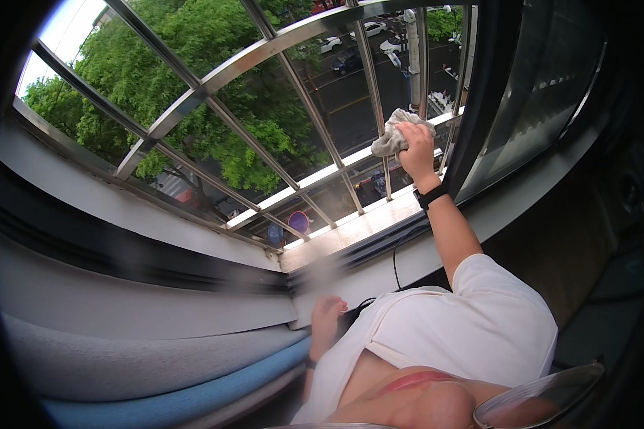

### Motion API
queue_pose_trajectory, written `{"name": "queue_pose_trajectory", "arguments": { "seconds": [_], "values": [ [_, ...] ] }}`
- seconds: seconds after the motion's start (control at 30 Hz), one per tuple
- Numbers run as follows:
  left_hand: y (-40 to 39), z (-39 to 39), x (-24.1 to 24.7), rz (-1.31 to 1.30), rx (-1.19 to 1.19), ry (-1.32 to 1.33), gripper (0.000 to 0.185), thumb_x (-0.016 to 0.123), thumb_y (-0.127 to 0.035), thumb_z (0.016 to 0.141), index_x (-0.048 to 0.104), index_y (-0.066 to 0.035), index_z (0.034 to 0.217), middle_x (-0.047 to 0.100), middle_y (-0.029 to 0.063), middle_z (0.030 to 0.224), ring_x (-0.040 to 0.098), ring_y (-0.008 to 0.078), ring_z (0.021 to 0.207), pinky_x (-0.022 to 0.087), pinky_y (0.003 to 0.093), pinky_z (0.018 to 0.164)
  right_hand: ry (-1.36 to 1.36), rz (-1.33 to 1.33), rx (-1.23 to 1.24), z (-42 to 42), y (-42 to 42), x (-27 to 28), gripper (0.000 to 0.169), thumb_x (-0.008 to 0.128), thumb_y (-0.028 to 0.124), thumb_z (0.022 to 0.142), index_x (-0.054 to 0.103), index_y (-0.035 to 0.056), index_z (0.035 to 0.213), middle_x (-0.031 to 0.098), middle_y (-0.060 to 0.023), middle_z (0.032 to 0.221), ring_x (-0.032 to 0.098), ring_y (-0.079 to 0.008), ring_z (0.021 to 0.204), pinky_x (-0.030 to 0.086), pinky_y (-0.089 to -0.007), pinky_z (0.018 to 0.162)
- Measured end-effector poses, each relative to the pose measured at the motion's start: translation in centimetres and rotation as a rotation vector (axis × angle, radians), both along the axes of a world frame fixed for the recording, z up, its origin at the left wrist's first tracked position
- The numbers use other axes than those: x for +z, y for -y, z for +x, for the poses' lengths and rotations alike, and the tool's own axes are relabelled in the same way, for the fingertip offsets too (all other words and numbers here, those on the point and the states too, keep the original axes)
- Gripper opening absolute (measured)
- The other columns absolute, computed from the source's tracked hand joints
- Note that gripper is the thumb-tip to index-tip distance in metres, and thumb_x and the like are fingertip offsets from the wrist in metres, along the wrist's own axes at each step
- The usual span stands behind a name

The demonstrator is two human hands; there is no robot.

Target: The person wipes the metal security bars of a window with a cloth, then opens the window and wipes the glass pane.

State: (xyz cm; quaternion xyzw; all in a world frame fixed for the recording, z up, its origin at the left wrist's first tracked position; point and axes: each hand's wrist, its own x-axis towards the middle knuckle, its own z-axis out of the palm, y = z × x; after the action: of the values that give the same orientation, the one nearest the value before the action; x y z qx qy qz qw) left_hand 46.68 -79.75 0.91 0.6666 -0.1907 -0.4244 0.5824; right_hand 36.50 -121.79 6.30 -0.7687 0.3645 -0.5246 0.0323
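My right hand (417, 147), on an outstretched arm, grips a crumpled grey cloth (393, 138). The cloth lies against the metal window bars, where an upright bar (374, 88) meets the lower crossbar (322, 178). A dark band circles the right wrist. Lower down, my left hand (328, 317) is beside my body near the inner sill (349, 287). Its fingers are bent, and whether anything is in them cannot be made out.
A black sliding window frame (477, 102) stands to the right. Its track (365, 252) runs along the sill, with a thin black cable (395, 263) beside it. Grey and blue padding (193, 370) lies at lower left. Beyond the bars are trees (193, 59) and a street with cars (349, 60) far below.
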Motion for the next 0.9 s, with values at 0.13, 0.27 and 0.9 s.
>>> {"name": "queue_pose_trajectory", "arguments": {
  "seconds": [0.13, 0.27, 0.9],
  "values": [
    [0.2, 0.1, 0.0, 0.074, 0.022, 0.015, 0.017, 0.058, -0.008, 0.085, 0.059, 0.002, 0.098, 0.065, 0.0106, 0.089, 0.063, 0.0163, 0.080, 0.048, 0.0261, 0.071, 0.078, 0.114, 0.173, -0.1, -0.2, 1.4, 0.035, 0.050, -0.005, 0.061, 0.067, 0.0034, 0.090, 0.065, -0.0133, 0.094, 0.056, -0.0324, 0.096, 0.042, -0.0396, 0.089],
    [0.7, 0.2, -0.3, 0.016, -0.019, 0.019, 0.018, 0.058, -0.009, 0.085, 0.060, 0.002, 0.099, 0.066, 0.0101, 0.089, 0.063, 0.0164, 0.081, 0.047, 0.0268, 0.072, 0.154, 0.110, 0.194, -0.3, -1.5, 1.1, 0.030, 0.051, -0.003, 0.061, 0.068, 0.0022, 0.085, 0.065, -0.0141, 0.088, 0.058, -0.0329, 0.092, 0.045, -0.0382, 0.085],
    [-0.9, 0.1, -0.5, 0.040, 0.023, 0.039, 0.019, 0.056, -0.011, 0.087, 0.060, 0.002, 0.100, 0.066, 0.0095, 0.088, 0.063, 0.0148, 0.081, 0.048, 0.0260, 0.072, -0.285, 0.009, 0.483, 5.5, -5.8, 1.7, 0.043, 0.057, 0.002, 0.065, 0.059, 0.0099, 0.107, 0.058, -0.0117, 0.112, 0.049, -0.0299, 0.114, 0.036, -0.0429, 0.100]
  ]
}}
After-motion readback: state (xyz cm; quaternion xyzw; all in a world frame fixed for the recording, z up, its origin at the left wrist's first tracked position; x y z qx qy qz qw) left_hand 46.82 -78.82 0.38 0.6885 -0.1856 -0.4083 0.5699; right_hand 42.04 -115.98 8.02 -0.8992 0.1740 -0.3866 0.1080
